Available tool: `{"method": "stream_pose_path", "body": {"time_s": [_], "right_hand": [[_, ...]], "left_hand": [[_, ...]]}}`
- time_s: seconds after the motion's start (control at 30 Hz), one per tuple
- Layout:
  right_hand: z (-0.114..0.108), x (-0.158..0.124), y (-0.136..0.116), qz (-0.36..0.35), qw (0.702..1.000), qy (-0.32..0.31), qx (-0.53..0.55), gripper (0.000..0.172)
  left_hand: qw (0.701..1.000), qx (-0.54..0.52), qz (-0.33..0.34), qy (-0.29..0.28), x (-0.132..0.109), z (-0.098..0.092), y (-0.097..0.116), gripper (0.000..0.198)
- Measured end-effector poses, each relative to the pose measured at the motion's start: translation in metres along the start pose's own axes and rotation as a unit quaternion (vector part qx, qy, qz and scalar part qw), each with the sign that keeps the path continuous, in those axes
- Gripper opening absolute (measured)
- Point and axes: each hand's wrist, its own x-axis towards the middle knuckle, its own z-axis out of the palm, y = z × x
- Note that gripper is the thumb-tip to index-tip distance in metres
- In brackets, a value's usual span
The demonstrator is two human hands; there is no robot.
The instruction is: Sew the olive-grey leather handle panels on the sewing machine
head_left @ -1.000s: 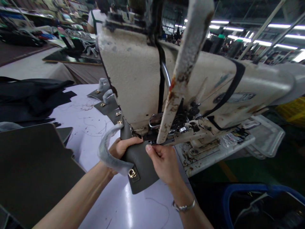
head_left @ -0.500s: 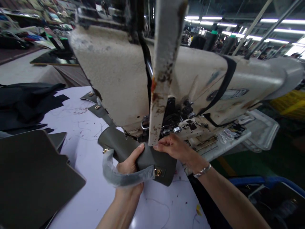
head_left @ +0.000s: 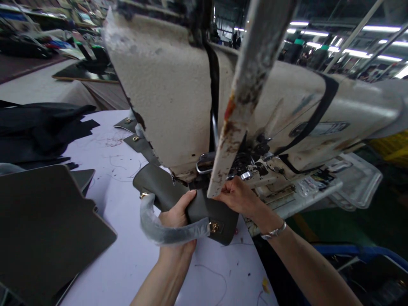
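Note:
A dark olive bag panel (head_left: 208,206) lies curved under the head of a white sewing machine (head_left: 168,93). On its near side is a carrying handle (head_left: 174,234) wrapped in clear film, joined by gold-coloured fittings. My left hand (head_left: 174,225) reaches through the handle and grips the panel, thumb on top and fingers underneath. At the panel's far right edge, beside the lower end of a worn white bar (head_left: 234,136), my right hand (head_left: 237,195) is closed in a pinch. The bar covers its fingertips, so what they pinch is hidden. The needle area is also hidden.
Flat olive pieces (head_left: 54,225) lie at the left, with black material (head_left: 38,131) behind them. More panels with gold fittings (head_left: 137,142) sit beyond the machine head. Loose threads dot the white table (head_left: 204,280). A clear plastic tray (head_left: 360,180) and a blue-rimmed container (head_left: 357,250) are at right.
The view has shifted slightly, and the white bar now leans more to the right. Both hands keep about the same place on the panel, the right one tucked further behind the bar.

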Motion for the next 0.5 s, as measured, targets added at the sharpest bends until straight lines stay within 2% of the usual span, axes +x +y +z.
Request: {"method": "stream_pose_path", "body": {"time_s": [0.23,0.4,0.5], "right_hand": [[0.006,0.001,0.005,0.002,1.000,0.021,0.009,0.046],[0.006,-0.004,0.001,0.011,0.999,0.007,0.045,0.041],[0.008,-0.007,0.003,0.032,0.994,-0.006,0.106,0.030]], "left_hand": [[1.000,0.012,-0.004,-0.011,0.005,0.000,0.005,0.039],[0.995,0.043,0.001,-0.086,0.005,-0.005,0.014,0.046],[0.994,0.047,-0.007,-0.100,0.005,-0.007,0.017,0.048]]}}
